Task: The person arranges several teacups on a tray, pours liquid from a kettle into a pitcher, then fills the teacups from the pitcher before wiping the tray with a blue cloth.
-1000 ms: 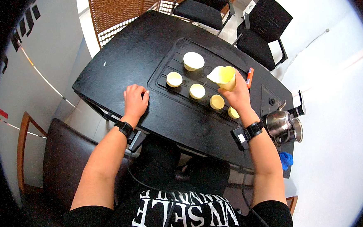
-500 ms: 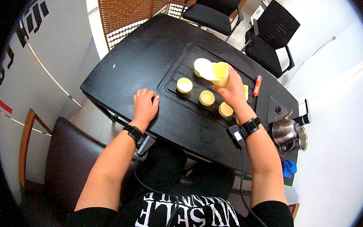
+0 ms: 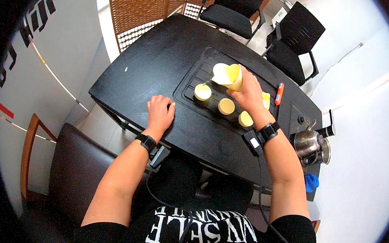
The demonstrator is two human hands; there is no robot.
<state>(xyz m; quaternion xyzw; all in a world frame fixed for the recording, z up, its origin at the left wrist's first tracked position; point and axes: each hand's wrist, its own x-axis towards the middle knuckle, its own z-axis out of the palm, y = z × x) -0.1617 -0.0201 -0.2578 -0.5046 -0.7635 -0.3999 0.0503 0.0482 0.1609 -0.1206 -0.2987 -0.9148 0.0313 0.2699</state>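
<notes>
My right hand (image 3: 248,91) grips a pale yellow pitcher (image 3: 236,81), tilted to the left over a black slatted tea tray (image 3: 192,79). A thin stream seems to run from its lip toward a small yellow cup (image 3: 203,92) below. Two similar cups, a middle one (image 3: 226,106) and a nearer one (image 3: 246,119), stand in a slanting row toward me. Another pale rim (image 3: 218,69) shows beside the pitcher's mouth, partly covered by it. My left hand (image 3: 160,113) rests on the black table, holding nothing, its fingers loosely bent.
An orange tube-shaped packet (image 3: 279,93) lies right of the tray, near a yellow item (image 3: 265,100) partly behind my hand. A steel kettle (image 3: 306,143) and a blue cloth (image 3: 311,182) are at the table's right end. Black chairs (image 3: 292,47) stand beyond.
The pitcher has tilted and shifted so its lip points at the left cup, and a thin stream now shows there. My left hand stays on the table. The view has shifted slightly.
</notes>
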